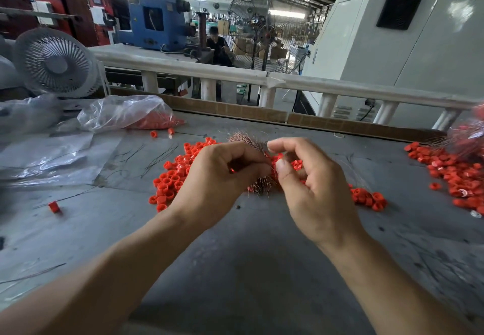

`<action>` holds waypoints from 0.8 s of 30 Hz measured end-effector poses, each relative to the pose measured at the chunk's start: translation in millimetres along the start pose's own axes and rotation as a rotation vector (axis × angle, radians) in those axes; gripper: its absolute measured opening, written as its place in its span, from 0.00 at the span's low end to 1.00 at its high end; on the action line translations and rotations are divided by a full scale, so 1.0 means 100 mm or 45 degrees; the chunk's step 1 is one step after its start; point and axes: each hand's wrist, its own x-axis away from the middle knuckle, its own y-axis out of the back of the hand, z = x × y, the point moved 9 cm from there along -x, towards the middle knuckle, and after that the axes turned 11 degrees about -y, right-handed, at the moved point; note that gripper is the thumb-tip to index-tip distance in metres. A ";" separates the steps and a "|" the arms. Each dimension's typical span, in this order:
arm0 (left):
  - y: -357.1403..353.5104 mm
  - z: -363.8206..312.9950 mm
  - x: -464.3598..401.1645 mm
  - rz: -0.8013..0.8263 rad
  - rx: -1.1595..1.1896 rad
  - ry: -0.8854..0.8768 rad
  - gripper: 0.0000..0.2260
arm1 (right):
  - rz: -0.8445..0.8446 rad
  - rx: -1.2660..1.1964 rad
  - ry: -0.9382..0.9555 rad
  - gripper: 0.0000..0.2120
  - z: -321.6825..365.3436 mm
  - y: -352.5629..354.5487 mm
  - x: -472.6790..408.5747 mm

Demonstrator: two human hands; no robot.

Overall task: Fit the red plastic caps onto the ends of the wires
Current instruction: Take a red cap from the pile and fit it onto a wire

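A bundle of thin copper-coloured wires [245, 139] sticks up and down out of my left hand [217, 180], which is closed around its middle. My right hand [311, 185] is right beside it, thumb and forefinger pinched close at the bundle; whether they hold a wire or a cap is hidden. A pile of loose red plastic caps [170, 180] lies on the grey table under and behind both hands. A glimpse of red shows inside my left fist.
A second heap of red caps [455, 174] with capped wires lies at the right edge. A clear plastic bag with more caps [146, 118] rests at the back left, next to a white desk fan [55, 63]. One stray cap [54, 206] and loose wires lie at left.
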 end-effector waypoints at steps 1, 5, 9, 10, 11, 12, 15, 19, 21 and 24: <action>-0.01 0.01 0.00 -0.006 0.086 0.011 0.05 | 0.050 -0.002 -0.033 0.13 -0.04 -0.04 0.00; 0.01 0.07 -0.01 -0.051 0.301 0.062 0.04 | 0.095 -0.024 -0.065 0.08 -0.10 -0.11 -0.01; 0.07 0.11 -0.01 -0.130 0.353 0.097 0.03 | 0.037 -0.121 -0.127 0.04 -0.17 -0.05 -0.02; 0.08 0.12 -0.01 -0.149 0.357 0.115 0.02 | 0.050 -0.140 -0.153 0.04 -0.19 -0.06 -0.02; 0.09 0.13 -0.01 -0.164 0.358 0.132 0.01 | 0.062 -0.150 -0.175 0.04 -0.21 -0.07 -0.02; 0.10 0.15 -0.01 -0.179 0.351 0.146 0.01 | 0.066 -0.151 -0.195 0.04 -0.22 -0.07 -0.02; 0.20 0.22 0.00 -0.232 0.275 0.189 0.06 | 0.018 -0.153 -0.256 0.05 -0.27 -0.03 -0.02; 0.41 0.34 0.00 -0.253 -0.145 0.256 0.05 | -0.058 -0.270 -0.390 0.05 -0.38 0.06 -0.02; 0.42 0.41 0.01 -0.133 -0.432 0.326 0.07 | -0.070 -0.372 -0.455 0.05 -0.42 0.07 -0.01; 0.35 0.48 0.05 0.109 -0.747 0.391 0.04 | -0.053 -0.496 -0.550 0.05 -0.49 0.03 0.00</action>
